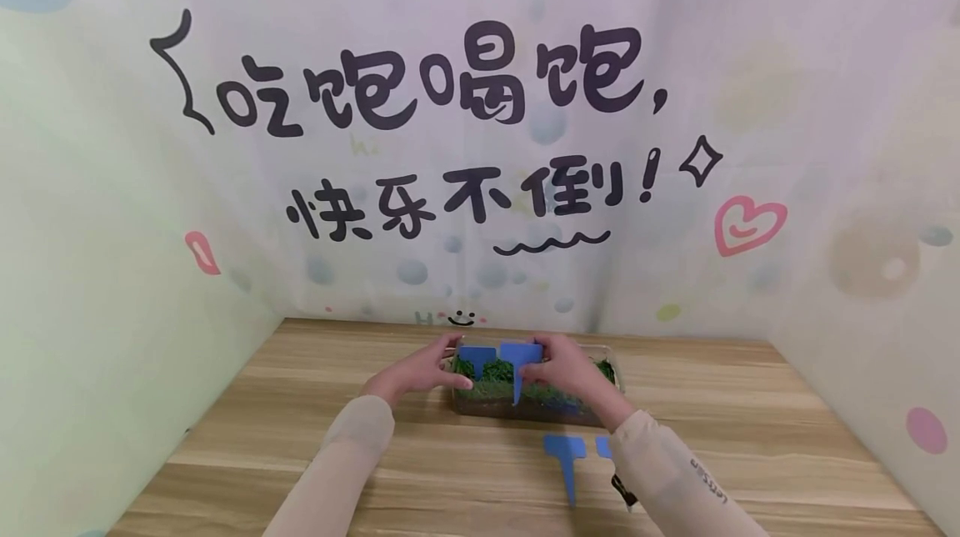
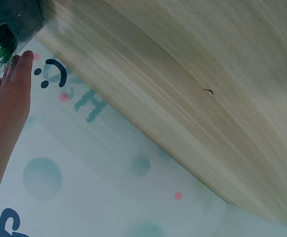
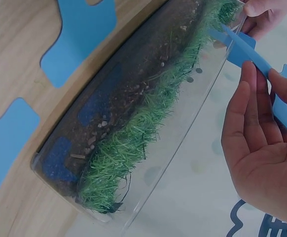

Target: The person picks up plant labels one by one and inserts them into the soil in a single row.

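Observation:
A clear plastic box (image 1: 517,412) of soil and green grass (image 3: 128,153) stands towards the back of the table. My left hand (image 1: 420,370) grips its left end, thumb at the front and fingers behind. In the right wrist view that hand (image 3: 264,15) is at the rim. My right hand (image 1: 566,366) pinches a blue T-shaped plant label (image 1: 519,351) by its wide head, its point angled down over the grass (image 1: 495,372). Another blue plant label (image 1: 477,353) stands upright in the grass beside the left hand.
Before the box, a blue T-shaped label (image 1: 566,454) lies on the wooden table (image 1: 420,470). A second label (image 1: 603,447) and a dark pen-like thing (image 1: 622,491) are partly covered by the right sleeve. A printed cloth wall (image 1: 420,295) rises behind the table.

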A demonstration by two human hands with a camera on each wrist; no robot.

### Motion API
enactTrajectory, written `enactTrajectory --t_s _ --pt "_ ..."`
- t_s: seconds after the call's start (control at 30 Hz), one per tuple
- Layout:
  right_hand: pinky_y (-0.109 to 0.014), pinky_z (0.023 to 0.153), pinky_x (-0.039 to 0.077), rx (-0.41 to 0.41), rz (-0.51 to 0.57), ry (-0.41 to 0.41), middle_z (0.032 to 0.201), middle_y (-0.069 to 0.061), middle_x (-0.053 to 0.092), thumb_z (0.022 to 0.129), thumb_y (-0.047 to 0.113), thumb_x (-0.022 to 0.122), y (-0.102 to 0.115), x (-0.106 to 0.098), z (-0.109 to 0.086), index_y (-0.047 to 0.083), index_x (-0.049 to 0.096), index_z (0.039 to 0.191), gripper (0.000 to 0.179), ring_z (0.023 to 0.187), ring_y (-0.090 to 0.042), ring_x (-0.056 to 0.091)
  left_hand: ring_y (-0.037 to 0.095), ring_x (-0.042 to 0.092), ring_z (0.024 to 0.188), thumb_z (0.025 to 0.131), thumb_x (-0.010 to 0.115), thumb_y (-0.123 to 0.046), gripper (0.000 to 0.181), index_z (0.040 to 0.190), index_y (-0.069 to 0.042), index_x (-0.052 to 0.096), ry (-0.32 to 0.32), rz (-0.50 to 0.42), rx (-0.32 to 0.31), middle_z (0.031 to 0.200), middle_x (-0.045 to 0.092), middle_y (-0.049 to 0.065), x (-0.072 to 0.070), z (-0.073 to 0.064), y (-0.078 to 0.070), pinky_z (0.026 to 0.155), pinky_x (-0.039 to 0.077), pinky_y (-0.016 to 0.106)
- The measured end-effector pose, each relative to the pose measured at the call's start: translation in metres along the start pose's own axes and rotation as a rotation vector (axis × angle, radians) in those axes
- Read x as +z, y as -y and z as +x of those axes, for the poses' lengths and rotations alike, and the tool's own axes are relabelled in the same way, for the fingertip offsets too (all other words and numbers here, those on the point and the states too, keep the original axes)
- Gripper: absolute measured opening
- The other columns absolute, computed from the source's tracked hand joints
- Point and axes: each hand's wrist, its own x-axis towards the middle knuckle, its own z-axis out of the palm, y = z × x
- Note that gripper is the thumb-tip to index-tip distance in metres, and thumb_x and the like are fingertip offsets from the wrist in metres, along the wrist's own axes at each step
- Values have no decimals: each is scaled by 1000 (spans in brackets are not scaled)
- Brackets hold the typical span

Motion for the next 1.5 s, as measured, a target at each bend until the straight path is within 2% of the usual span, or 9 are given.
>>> enactTrajectory --t_s 0.2,0.4,0.63,0.93,1.07,1.17,1.33,1.5 --pt "-39 67 58 15 -2 -29 93 -15 73 93 4 67 3 -3 1 0 59 94 10 80 -26 73 40 24 151 93 72 -23 88 159 -5 17 3 -3 7 164 22 22 -1 0 1 123 26 53" --pt "-42 74 61 23 -17 -55 92 -14 73 94 5 67 3 -5 4 0 61 96 8 84 -30 73 40 23 151 94 71 -23 88 159 -4 16 3 4 13 164 22 22 -1 1 1 123 26 54" --pt "-39 72 60 40 0 -90 93 -15 72 94 4 66 4 -9 7 -1 63 103 11 83 -28 73 40 24 151 94 71 -24 87 159 -5 17 -1 11 10 164 22 22 -1 0 0 123 27 54" --pt "-39 69 59 42 -18 -121 92 -15 73 94 5 66 8 -12 11 0 64 105 12 85 -34 73 39 25 151 93 72 -24 87 159 -6 17 -8 21 11 164 23 21 -1 0 -1 122 28 53" --pt "-31 60 52 42 -22 -125 89 -14 73 95 6 65 8 -13 13 0 63 103 10 81 -32 72 39 25 151 94 71 -25 87 159 -5 17 -3 23 12 164 23 21 -1 -1 -1 122 28 54" --pt "-29 59 49 39 -20 -127 88 -14 74 96 6 64 7 -13 14 0 62 103 9 81 -32 71 39 24 151 94 71 -24 87 159 -5 17 1 20 10 164 23 21 -1 -1 0 122 28 54" --pt "-37 67 58 37 -3 -135 94 -17 74 96 5 64 4 -14 15 -2 62 104 10 88 -36 74 39 24 151 94 70 -24 86 159 -7 17 0 19 7 164 23 21 -1 -1 0 122 27 54" --pt "-41 72 60 43 -2 -138 99 -19 73 96 4 63 1 -13 16 -2 61 104 10 92 -38 74 39 24 151 94 70 -24 85 159 -7 18 -1 16 3 164 24 21 -1 -1 0 122 27 54"
